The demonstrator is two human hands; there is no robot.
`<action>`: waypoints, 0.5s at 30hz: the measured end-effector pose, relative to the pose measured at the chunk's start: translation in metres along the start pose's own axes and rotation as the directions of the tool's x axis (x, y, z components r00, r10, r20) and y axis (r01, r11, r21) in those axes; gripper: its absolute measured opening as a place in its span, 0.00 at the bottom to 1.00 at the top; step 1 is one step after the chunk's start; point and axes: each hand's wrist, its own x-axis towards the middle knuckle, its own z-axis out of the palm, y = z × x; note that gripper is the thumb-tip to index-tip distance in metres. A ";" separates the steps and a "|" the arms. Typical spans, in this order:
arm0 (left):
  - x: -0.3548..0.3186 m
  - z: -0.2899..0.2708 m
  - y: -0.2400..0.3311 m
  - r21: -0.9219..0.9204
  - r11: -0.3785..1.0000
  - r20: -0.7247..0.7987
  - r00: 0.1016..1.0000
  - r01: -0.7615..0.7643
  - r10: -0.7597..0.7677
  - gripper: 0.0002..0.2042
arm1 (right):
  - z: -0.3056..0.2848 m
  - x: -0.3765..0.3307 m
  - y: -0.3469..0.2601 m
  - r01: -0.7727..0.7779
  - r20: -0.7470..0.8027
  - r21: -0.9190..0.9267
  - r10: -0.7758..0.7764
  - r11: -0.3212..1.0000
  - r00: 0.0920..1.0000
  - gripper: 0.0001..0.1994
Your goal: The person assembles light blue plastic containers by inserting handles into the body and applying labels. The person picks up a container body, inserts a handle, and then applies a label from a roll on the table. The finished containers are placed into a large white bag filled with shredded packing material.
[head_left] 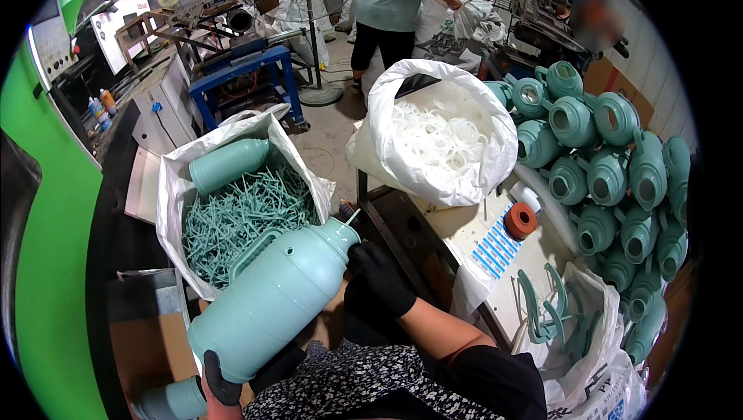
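Observation:
A large teal plastic thermos casing (271, 304) lies tilted across my lap, its neck pointing up and to the right. My left hand (223, 380), in a dark glove, grips it near the base. At the neck, my right hand (378, 277) in a black glove is closed against the rim; whatever its fingers hold is hidden. A thin pale teal stub (354, 217) sticks out from the mouth. Behind the casing stands a white woven sack (172, 211) full of thin teal plastic scraps (248, 211), with another teal casing (230, 164) lying on top.
On the bench (441, 226) to the right are a white bag of clear rings (437, 133), a brown tape roll (520, 221) and a blue-white label sheet (495, 248). Teal casings (611, 176) are stacked beyond it. Loose handles (553, 312) lie nearer. A person (395, 2) stands at the back.

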 end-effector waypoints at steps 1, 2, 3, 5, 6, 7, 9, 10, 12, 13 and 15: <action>0.001 0.003 0.003 -0.043 0.999 -0.012 1.000 0.025 -0.026 0.25 | 0.002 -0.002 0.005 -0.102 0.002 0.155 0.103 0.983 0.995 0.18; 0.001 -0.002 -0.001 -0.015 1.000 0.006 1.000 0.008 -0.008 0.25 | 0.002 0.001 -0.005 -0.229 0.011 0.424 0.248 0.876 0.969 0.18; 0.000 -0.011 -0.007 0.011 1.000 0.022 1.000 -0.008 0.008 0.25 | -0.004 0.004 -0.021 -0.270 0.010 0.491 0.305 0.828 0.952 0.18; -0.003 -0.024 -0.011 0.129 0.991 0.054 0.998 -0.037 0.030 0.26 | -0.020 0.011 -0.063 -0.276 -0.043 0.451 0.329 0.849 0.943 0.17; -0.003 -0.025 -0.010 0.216 0.975 0.080 0.996 -0.052 0.035 0.26 | -0.026 0.014 -0.068 -0.251 -0.044 0.413 0.294 0.875 0.955 0.16; -0.003 -0.025 -0.008 0.300 0.951 0.106 0.994 -0.068 0.038 0.27 | -0.031 0.017 -0.074 -0.224 -0.045 0.375 0.259 0.899 0.965 0.16; -0.001 -0.019 -0.006 0.062 0.997 0.059 0.997 0.043 -0.047 0.28 | -0.033 0.021 -0.067 -0.207 0.050 0.468 0.209 0.859 0.977 0.16; 0.000 -0.016 -0.005 -0.062 0.993 0.043 0.995 0.096 -0.093 0.29 | -0.033 0.022 -0.063 -0.216 0.093 0.513 0.196 0.831 0.976 0.16; 0.005 -0.021 -0.010 -0.085 0.995 0.017 0.999 0.050 -0.049 0.30 | -0.031 0.028 -0.060 -0.274 0.162 0.606 0.221 0.746 0.962 0.17; 0.007 -0.025 -0.013 -0.097 0.995 0.002 1.000 0.026 -0.026 0.30 | -0.031 0.029 -0.061 -0.272 0.150 0.611 0.229 0.743 0.962 0.14; 0.009 -0.038 -0.018 -0.114 0.993 -0.007 1.000 0.021 -0.022 0.30 | -0.032 0.034 -0.079 -0.277 0.139 0.621 0.245 0.734 0.960 0.11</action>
